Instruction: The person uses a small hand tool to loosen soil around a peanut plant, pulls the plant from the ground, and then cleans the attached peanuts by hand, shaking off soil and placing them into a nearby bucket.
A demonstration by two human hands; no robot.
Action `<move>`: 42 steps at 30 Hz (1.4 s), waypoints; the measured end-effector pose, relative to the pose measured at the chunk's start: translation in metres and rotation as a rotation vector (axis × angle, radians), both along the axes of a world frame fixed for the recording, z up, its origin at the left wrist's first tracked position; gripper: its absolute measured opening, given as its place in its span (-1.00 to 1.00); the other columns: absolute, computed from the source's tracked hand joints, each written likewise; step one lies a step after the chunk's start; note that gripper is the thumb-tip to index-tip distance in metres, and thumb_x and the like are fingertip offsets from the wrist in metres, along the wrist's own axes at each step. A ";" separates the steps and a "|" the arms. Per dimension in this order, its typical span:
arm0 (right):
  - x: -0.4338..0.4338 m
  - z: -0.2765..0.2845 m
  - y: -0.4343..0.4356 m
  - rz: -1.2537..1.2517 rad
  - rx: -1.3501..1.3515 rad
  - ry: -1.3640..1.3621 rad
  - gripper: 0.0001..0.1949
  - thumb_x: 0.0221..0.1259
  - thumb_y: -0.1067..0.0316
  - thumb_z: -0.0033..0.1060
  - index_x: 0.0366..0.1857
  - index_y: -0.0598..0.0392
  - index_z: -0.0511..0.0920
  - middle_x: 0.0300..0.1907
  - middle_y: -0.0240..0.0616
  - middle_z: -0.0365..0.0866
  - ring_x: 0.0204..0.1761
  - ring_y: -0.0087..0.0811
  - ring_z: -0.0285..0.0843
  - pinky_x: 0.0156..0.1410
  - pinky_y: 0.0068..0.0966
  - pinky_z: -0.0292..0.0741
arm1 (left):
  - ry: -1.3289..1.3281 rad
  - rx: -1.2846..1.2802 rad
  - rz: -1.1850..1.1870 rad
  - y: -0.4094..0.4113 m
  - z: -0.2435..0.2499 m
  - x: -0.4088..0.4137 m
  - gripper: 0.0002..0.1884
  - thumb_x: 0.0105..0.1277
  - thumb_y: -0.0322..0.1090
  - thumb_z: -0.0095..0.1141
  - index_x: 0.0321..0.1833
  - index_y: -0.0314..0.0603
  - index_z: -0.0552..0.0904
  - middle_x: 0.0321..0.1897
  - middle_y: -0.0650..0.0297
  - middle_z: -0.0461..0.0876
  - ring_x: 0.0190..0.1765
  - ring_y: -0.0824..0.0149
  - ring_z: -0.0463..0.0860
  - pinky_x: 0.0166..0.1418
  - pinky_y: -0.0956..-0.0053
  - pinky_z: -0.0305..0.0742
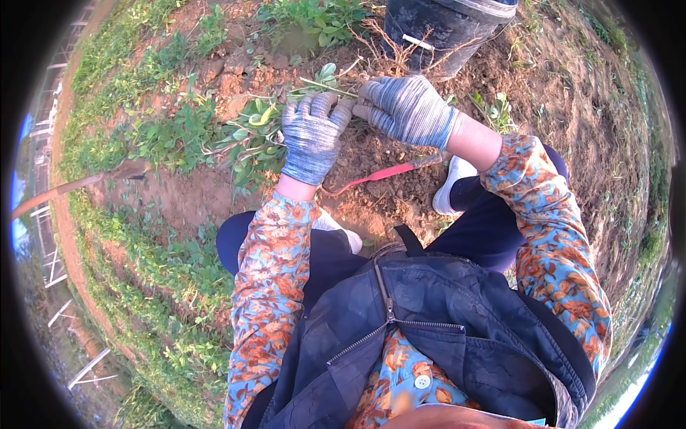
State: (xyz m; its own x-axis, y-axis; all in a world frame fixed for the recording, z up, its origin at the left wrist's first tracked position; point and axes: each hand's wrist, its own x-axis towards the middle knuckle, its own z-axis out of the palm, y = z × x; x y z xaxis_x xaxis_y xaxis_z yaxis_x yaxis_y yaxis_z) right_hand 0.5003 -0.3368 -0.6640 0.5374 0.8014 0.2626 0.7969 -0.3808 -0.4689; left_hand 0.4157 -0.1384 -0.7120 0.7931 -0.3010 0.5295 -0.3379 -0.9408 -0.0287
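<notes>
Both hands wear grey-blue knitted gloves and meet in front of me over the soil. Leafy green plants [257,128] lie under and beside my left hand [315,134], whose fingers are curled on their stems. My right hand [410,110] pinches the end of a thin green stem [328,87] between thumb and fingers, close to my left fingertips. Bare brown roots [399,53] spread just beyond my right hand, in front of a black plastic bucket [450,32]. Below the hands, a hand tool with a red shaft [383,172] and a thin curved end lies on the dirt.
A long wooden-handled tool [69,187] reaches in from the left, its metal head at the soil. Low green plants [177,300] grow in rows on the left. Loose brown soil [568,134] extends on the right. White shoes [455,185] stand near the red tool.
</notes>
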 end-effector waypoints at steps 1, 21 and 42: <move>0.004 0.000 -0.001 -0.049 -0.019 0.025 -0.69 0.32 0.04 0.21 -0.24 0.11 0.57 -0.44 -0.13 0.59 -0.35 -0.02 0.62 -0.26 -0.26 0.55 | 0.007 -0.027 0.006 0.000 0.001 0.001 -0.64 0.08 -0.36 0.15 -0.01 0.11 0.65 -0.06 0.30 0.57 0.00 0.16 0.56 0.01 0.12 0.37; 0.010 -0.008 -0.008 -0.232 -0.127 -0.089 -0.56 0.11 -0.07 0.38 -0.12 0.05 0.58 -0.27 -0.19 0.63 -0.23 -0.17 0.68 -0.15 -0.29 0.59 | 0.013 -0.170 0.092 0.010 -0.010 0.004 -0.58 -0.13 -0.42 0.20 -0.08 -0.14 0.60 -0.09 0.08 0.55 -0.01 -0.01 0.54 0.05 0.04 0.37; 0.027 -0.026 -0.005 -0.048 0.290 0.193 -0.85 0.23 0.36 0.20 -0.20 0.16 0.59 -0.44 -0.08 0.64 -0.34 -0.13 0.69 -0.20 -0.31 0.59 | 0.063 -0.444 0.155 0.003 -0.016 0.005 -0.55 -0.20 -0.33 0.41 -0.17 -0.21 0.60 -0.21 0.00 0.58 -0.14 -0.09 0.59 -0.04 0.08 0.49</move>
State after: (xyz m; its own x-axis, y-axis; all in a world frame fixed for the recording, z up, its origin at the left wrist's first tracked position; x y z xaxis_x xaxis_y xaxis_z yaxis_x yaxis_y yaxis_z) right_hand 0.5270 -0.3413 -0.6897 0.6347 0.6810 0.3653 0.6674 -0.2448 -0.7033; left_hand 0.4203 -0.1355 -0.7277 0.8453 0.0681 0.5299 -0.1809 -0.8968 0.4037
